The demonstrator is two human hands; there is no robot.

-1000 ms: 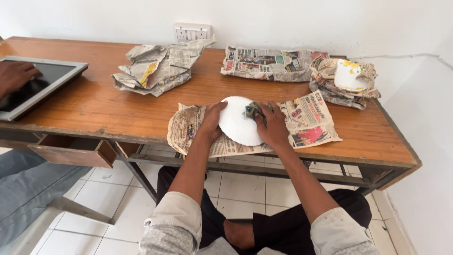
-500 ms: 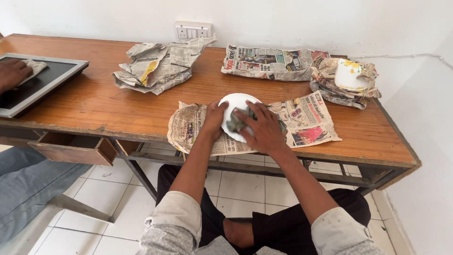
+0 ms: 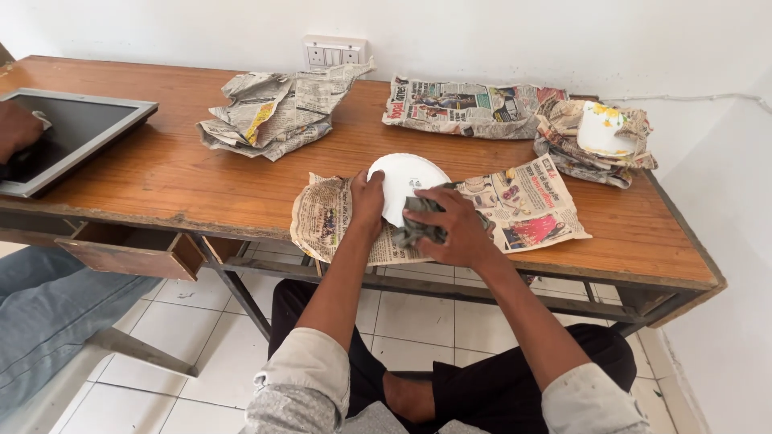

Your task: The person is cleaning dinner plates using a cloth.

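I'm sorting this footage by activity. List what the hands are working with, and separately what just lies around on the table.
In hand:
- white plate, steadied by the left hand
- crumpled paper wad in the right hand grip, at the plate's edge
- newspaper sheet spread under the plate

Lying about:
- crumpled newspaper pile
- folded newspaper
- flowered dish nested in newspaper
- tablet, under another person's hand
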